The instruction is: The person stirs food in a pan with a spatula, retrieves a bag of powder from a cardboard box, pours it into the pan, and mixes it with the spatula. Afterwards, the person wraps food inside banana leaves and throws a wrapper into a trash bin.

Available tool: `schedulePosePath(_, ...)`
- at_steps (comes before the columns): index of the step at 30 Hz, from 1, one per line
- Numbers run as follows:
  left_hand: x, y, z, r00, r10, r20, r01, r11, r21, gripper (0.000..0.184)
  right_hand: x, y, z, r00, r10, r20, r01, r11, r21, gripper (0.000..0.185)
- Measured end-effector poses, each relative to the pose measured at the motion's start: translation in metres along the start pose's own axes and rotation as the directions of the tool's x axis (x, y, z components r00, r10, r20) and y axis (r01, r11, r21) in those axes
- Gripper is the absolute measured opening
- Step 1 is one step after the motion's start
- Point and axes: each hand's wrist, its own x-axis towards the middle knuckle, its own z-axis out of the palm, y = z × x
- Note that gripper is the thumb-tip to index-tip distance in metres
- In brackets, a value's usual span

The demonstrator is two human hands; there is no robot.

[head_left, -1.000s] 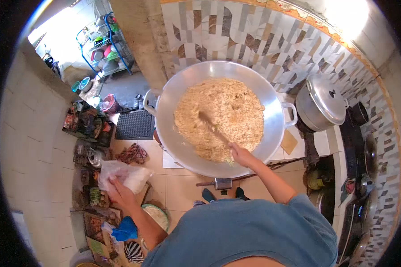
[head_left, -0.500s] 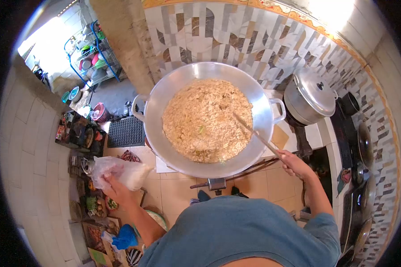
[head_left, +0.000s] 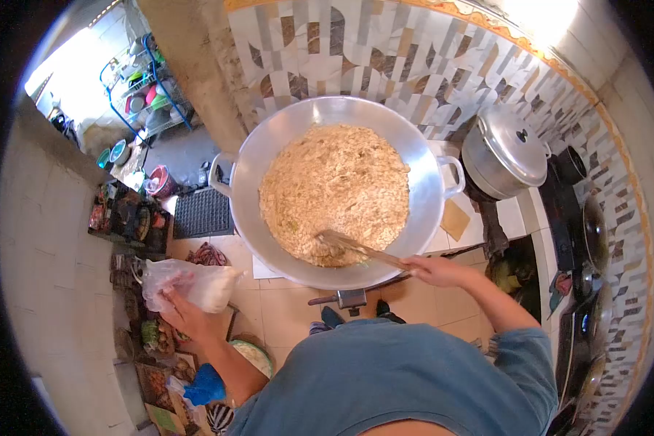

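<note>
A wide metal pan with two loop handles holds a light brown, crumbly food. My right hand grips the handle of a wooden spatula over the pan's lower right rim, and the blade rests in the food near its lower edge. Left of the pan, my left hand holds a clear plastic bag with white contents. Its fingers are partly behind or against the plastic.
A lidded metal pot stands right of the pan, beside a small black pot. A dark mat lies at the left. Crates, vegetables and a blue bag line the lower left. A dish rack stands beyond the doorway.
My right hand has moved left and the spatula's blade has gone down and left to the food's lower edge. My left hand still holds the bag, with little movement.
</note>
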Motion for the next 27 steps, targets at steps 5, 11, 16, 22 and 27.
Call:
schedulePosePath(5,-0.012,-0.018,-0.004,0.969,-0.238,0.065,0.232,0.969,0.09,0.028,-0.069,-0.065,-0.099,0.961,0.244,-0.131,-0.274,0.908,-0.317,0.03)
schedulePosePath(11,-0.005,0.02,-0.016,0.832,-0.553,-0.029,0.538,0.82,-0.194,0.028,-0.015,-0.021,-0.084,0.948,0.264,-0.178,-0.316,0.844,-0.434,0.039)
schedulePosePath(16,-0.028,-0.013,-0.038,0.898,-0.435,0.06,0.429,0.898,0.099,0.028,0.102,0.037,-0.017,0.941,0.182,-0.284,-0.248,0.944,-0.217,0.043)
schedulePosePath(22,-0.026,-0.017,-0.048,0.894,-0.438,0.093,0.443,0.895,-0.042,0.027,0.252,0.062,0.043,0.826,0.055,-0.561,0.101,0.965,0.244,0.035)
schedulePosePath(27,-0.027,-0.02,-0.056,0.979,0.197,-0.058,-0.147,0.869,0.473,0.027,0.257,0.042,0.034,0.964,0.254,-0.086,0.03,0.216,0.976,0.03)
